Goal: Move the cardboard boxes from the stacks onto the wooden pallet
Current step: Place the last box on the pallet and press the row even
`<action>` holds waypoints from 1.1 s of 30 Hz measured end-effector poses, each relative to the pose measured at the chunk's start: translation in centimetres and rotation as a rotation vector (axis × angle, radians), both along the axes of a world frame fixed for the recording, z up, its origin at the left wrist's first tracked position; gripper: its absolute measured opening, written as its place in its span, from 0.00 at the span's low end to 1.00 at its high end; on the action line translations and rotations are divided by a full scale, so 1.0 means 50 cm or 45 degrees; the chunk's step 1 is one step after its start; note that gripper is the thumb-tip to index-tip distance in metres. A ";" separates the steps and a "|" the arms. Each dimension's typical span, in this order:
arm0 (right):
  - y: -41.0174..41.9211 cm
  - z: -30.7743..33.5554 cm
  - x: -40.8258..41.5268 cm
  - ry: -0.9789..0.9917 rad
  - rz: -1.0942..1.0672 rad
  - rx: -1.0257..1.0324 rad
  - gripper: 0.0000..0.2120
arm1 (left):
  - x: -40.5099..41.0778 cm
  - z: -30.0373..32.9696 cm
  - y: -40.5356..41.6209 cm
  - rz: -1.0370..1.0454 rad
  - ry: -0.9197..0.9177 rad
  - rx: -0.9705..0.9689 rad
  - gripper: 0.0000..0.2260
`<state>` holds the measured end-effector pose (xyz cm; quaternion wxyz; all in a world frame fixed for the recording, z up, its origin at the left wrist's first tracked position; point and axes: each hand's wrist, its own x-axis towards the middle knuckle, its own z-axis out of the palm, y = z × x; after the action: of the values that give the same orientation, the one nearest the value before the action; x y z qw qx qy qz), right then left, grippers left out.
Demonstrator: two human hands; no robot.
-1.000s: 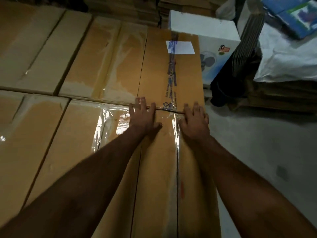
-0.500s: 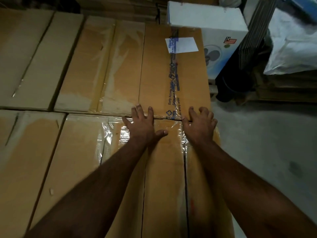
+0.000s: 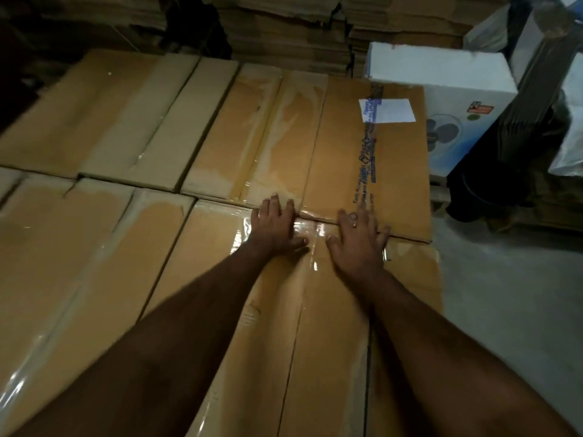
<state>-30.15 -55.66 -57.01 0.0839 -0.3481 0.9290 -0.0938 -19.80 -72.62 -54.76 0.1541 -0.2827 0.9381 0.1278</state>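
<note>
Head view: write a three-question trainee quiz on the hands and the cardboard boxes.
1. True or false: both hands lie flat, fingers spread, on box tops.
2. Which box carries the white label? A. the far box with blue printed tape; B. the near box under the forearms; C. the white fan box.
3. Fill in: the right hand's fingers reach over the seam onto the ____ box.

Key:
1. True: the left hand and the right hand press flat and curl round nothing.
2. A.
3. Far.
</note>
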 end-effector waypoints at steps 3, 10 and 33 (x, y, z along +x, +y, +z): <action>-0.085 0.016 0.066 -0.061 0.277 -0.032 0.29 | 0.080 0.005 -0.081 0.176 -0.027 -0.091 0.45; -0.253 0.022 0.154 -0.141 0.427 0.047 0.31 | 0.213 0.019 -0.259 0.292 -0.092 -0.144 0.38; -0.698 0.053 0.397 -0.017 0.240 0.139 0.34 | 0.366 0.005 -0.657 -0.191 0.148 -0.043 0.29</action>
<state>-10.31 -90.56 -54.36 0.1174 -0.4283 0.8952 -0.0369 -1.52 -105.47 -54.53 0.1037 -0.2061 0.9660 0.1163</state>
